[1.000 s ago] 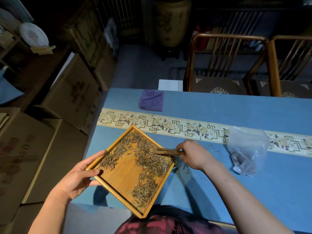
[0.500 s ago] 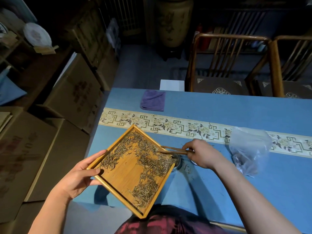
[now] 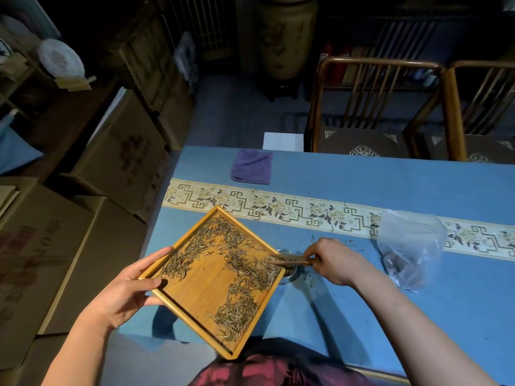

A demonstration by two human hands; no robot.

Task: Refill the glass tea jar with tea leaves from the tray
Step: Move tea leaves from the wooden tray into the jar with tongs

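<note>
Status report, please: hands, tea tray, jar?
Left hand holds tray. Right hand sweeps leaves with wooden tool. Jar mostly hidden behind tray corner.

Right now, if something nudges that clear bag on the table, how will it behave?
The bag looks thin and crumpled, so it is probably floppy and light and would slide or deform. Dark contents low inside may anchor its bottom a little.

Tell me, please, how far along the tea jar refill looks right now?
Midway: the left hand tilts the square bamboo tray over the glass jar while the right hand sweeps with a wooden scraper. Most loose tea leaves remain; some lie spilled on the blue tablecloth.
</note>
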